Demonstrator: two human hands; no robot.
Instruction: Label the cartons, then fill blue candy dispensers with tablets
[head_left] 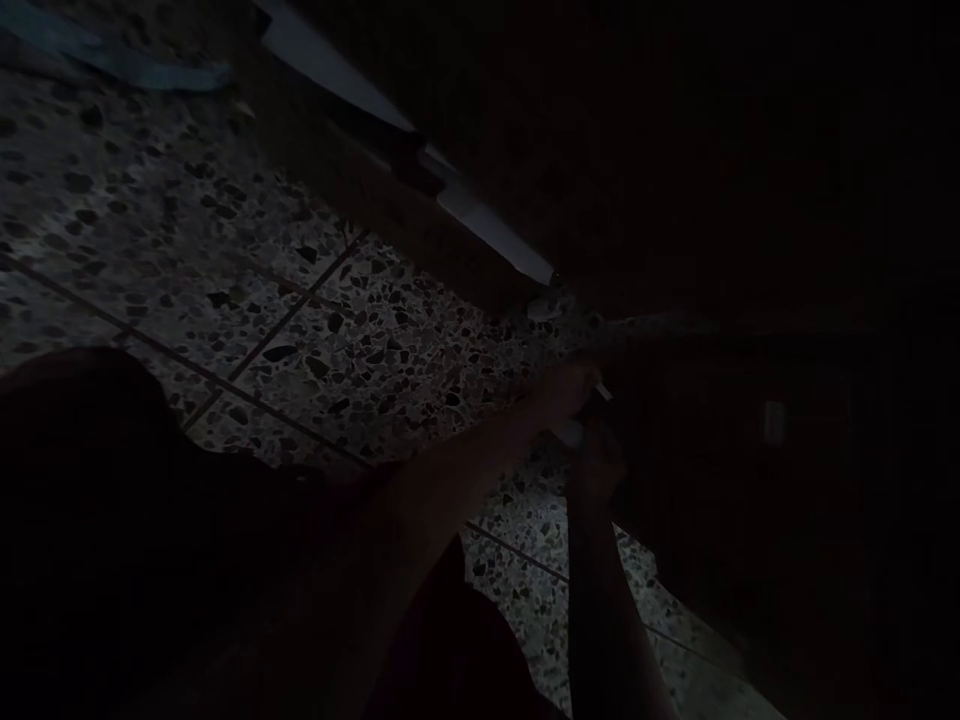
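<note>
A: In the head view, where are the hands?

B: Close together, low over the speckled terrazzo floor (pixel 405 345), beside a dark upright surface (pixel 697 490). The left hand (pixel 571 388) is farther forward; the right hand (pixel 601 468) is just behind it.

A: Are they clamped on anything?

B: I can't tell; the fingers are lost in shadow. A pale, rounded object (pixel 568 432) shows between the hands, and a thin white strip (pixel 604 391) juts out at the left fingertips. Whether those two are joined is unclear.

A: How would you handle them well in this gloom?

B: I'd brace the pale object with one hand, guide the strip lightly with the other, and bring in more light before pressing hard. Keep the wrists from crossing, too.

A: Which way do they point?

B: The strip's long axis slants, its free end aimed toward the dark surface and the picture's lower right. The rounded object's visible part seems longer across the picture, tipping slightly down rightward, but its true axis and front end are hidden.
</note>
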